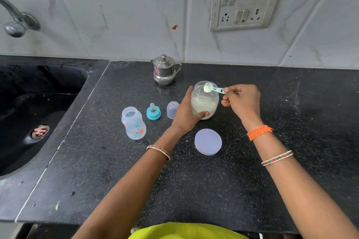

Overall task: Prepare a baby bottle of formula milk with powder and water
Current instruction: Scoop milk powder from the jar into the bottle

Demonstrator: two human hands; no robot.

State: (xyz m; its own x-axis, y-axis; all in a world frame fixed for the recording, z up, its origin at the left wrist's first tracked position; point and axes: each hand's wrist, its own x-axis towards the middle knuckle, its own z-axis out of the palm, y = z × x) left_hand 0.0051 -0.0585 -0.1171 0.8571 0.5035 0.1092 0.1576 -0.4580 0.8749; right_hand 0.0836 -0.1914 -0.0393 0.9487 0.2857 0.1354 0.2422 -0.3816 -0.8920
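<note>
Black speckled granite worktop [194, 180], white tiled wall behind, black sink [38, 106] set into left end, tap [17, 19] above it. Switch-and-socket plate [244, 4] on wall, upper right.

Mid-worktop: open clear jar of formula powder [205, 103], roughly half full, upright. Left hand [186, 112] wrapped around jar's left side, thumb across front. Right hand [242, 101] pinching handle of pale green scoop [211, 89]; scoop bowl loaded with powder, held level just over jar mouth.

Jar lid [208, 141] flat on worktop, near jar on front-edge side.

Left of jar, in a row: clear cap [172, 109], blue teat ring with teat [153, 112], open baby bottle [133, 123] upright with printed pattern, nearest sink. Contents of bottle not discernible.

Lidded steel pot [165, 70] by back edge, close to wall.
</note>
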